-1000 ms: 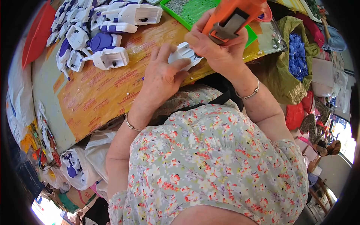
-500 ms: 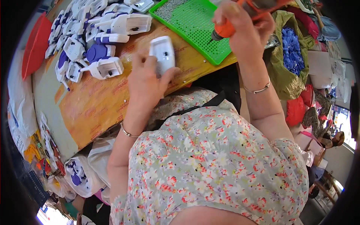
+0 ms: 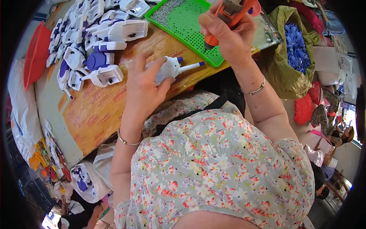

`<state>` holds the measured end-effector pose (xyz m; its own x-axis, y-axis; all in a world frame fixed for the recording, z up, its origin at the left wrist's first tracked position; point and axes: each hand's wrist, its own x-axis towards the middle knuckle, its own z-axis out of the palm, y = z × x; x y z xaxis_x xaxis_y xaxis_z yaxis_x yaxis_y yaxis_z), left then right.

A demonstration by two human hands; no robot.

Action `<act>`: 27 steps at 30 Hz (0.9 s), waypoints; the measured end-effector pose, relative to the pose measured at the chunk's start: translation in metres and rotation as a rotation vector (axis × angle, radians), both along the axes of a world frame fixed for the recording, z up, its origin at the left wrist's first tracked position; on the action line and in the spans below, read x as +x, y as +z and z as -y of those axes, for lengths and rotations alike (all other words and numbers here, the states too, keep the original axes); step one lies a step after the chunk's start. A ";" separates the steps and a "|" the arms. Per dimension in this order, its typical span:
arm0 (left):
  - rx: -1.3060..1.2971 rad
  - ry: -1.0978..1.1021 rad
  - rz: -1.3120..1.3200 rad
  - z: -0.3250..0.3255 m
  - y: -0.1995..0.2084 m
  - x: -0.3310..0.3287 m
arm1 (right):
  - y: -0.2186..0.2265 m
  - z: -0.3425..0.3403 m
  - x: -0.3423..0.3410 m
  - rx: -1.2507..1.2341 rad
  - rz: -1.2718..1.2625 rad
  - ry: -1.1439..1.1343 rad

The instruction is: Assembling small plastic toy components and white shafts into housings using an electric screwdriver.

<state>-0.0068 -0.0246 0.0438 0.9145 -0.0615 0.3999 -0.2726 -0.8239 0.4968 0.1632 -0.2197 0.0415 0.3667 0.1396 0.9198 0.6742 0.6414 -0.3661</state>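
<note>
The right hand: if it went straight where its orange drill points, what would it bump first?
Probably the green perforated tray, near its edge. The orange power drill in the right hand points that way, but its height is unclear.

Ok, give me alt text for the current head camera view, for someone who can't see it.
A person's left hand holds a white plastic part at a table while the right hand grips an orange power tool by a green tray. Similar white-and-purple parts lie piled farther left.
</note>
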 end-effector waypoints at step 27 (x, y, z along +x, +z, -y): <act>-0.125 -0.080 -0.150 0.000 -0.016 0.004 | 0.038 -0.028 -0.030 0.061 -0.062 0.064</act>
<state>-0.0023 -0.0243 0.0282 0.9586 -0.0946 0.2685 -0.2497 -0.7322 0.6336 0.1330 -0.1917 0.0799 0.4155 0.1093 0.9030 0.6082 0.7048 -0.3651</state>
